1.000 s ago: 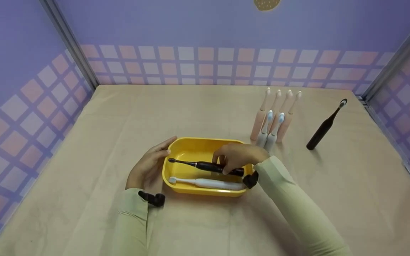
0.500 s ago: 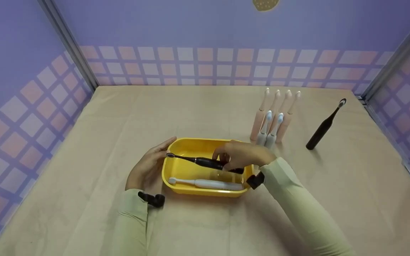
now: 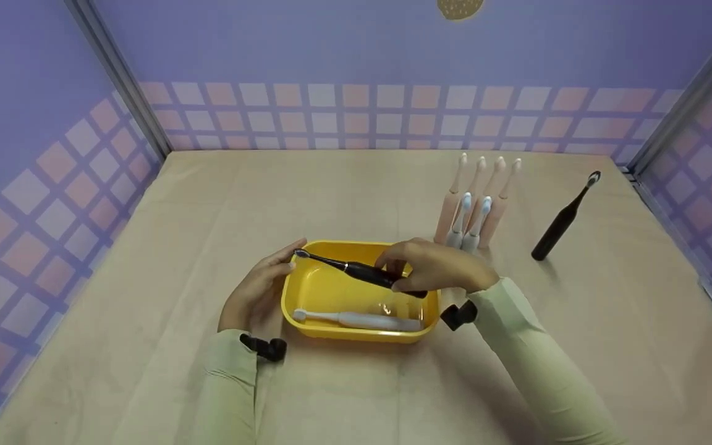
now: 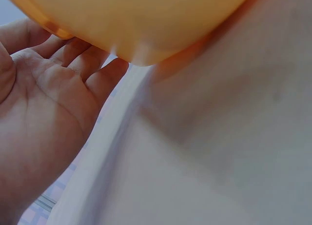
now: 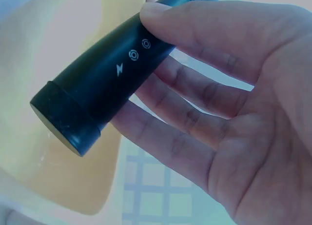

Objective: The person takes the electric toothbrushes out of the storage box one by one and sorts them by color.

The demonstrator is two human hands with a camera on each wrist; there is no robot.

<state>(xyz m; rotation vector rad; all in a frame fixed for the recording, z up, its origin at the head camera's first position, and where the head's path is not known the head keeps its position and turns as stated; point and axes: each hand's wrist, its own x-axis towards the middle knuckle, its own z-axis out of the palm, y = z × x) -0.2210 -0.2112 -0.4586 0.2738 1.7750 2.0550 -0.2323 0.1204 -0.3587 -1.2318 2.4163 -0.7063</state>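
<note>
In the head view, my right hand (image 3: 433, 266) holds a black electric toothbrush (image 3: 365, 272) above the yellow bin (image 3: 359, 337). Its brush head points left, near the bin's left rim. Seen from the right wrist, the thumb lies on the black handle (image 5: 105, 64), with the fingers behind it. My left hand (image 3: 257, 290) rests against the bin's left outer side, thumb at the rim. The left wrist view shows the fingers (image 4: 105, 78) nearly straight, touching the outer wall (image 4: 146, 25). A white electric toothbrush (image 3: 368, 321) lies inside along the near wall.
Behind the bin to the right, several pink electric toothbrushes (image 3: 448, 213) stand upright, with two white ones (image 3: 471, 241) in front. Farther right stands another black electric toothbrush (image 3: 557, 232). Tiled walls (image 3: 356, 117) edge the cloth-covered table (image 3: 257, 198) at the back and sides.
My right hand has raised the black toothbrush from inside the bin, tilting its head end upward and shifting slightly right. The left hand and the bin stay in place.
</note>
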